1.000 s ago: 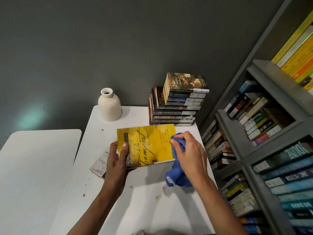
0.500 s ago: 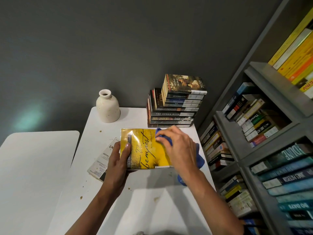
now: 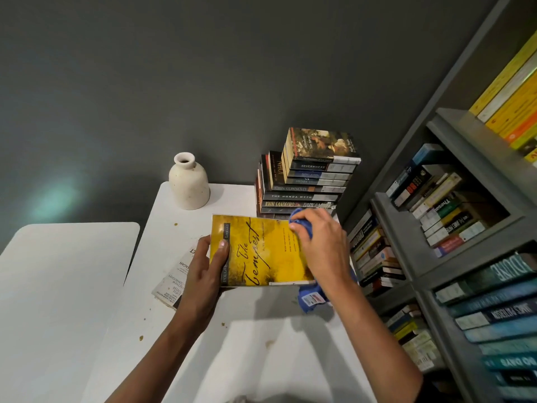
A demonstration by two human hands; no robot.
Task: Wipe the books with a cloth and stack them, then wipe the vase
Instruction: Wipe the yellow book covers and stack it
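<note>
My left hand [image 3: 205, 274] grips the spine edge of a yellow book [image 3: 258, 251] and holds it cover up above the white table [image 3: 162, 216]. My right hand [image 3: 325, 248] clutches a blue cloth [image 3: 311, 296] and presses it against the cover's far right corner; the cloth's tail hangs below the hand. A tall stack of books [image 3: 308, 181] stands at the table's back right. Left of the stack stands a cream vase [image 3: 189, 183], upright. A white book [image 3: 174, 279] lies flat on the table under my left hand.
A grey bookshelf [image 3: 436, 216] packed with books runs along the right side. A second white table [image 3: 58, 271] stands to the left, with a narrow gap between the two. Small brown specks dot the near table. A dark grey wall is behind.
My right hand has swept the cloth from the book's right edge up across the cover to its far right corner. My left hand has kept its hold on the book.
</note>
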